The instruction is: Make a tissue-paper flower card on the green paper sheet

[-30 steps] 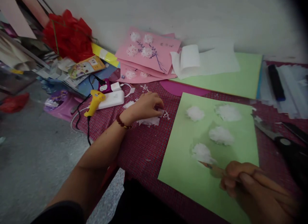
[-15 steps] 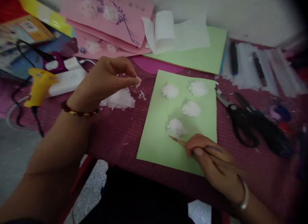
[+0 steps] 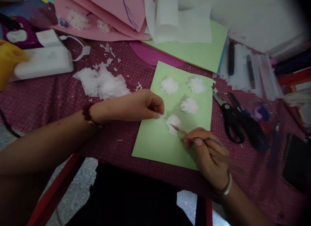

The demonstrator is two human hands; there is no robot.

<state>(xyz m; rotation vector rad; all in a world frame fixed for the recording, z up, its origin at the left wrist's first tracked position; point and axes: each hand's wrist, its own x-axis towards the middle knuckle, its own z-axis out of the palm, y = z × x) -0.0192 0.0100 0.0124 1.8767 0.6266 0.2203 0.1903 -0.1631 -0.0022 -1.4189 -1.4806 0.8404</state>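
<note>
A sheet of light green paper lies on the table with several fluffy white paper tufts on it. My left hand is closed in a pinch on a small scrap of white paper, just left of the nearest paper tuft. Low over the sheet, my right hand grips a thin paintbrush like a pen. Its pointed tip is at that nearest tuft. Left of the sheet is a loose pile of white tissue paper pieces, partly behind my left forearm.
Black-handled scissors and a dark tool lie right of the sheet. A yellow glue gun and white power strip are at the left. Pink paper and a white paper roll sit at the back.
My left hand has moved right, from above the tissue pile to beside the nearest tuft, carrying the white scrap. The brush tip has shifted onto that tuft. The view has also shifted.
</note>
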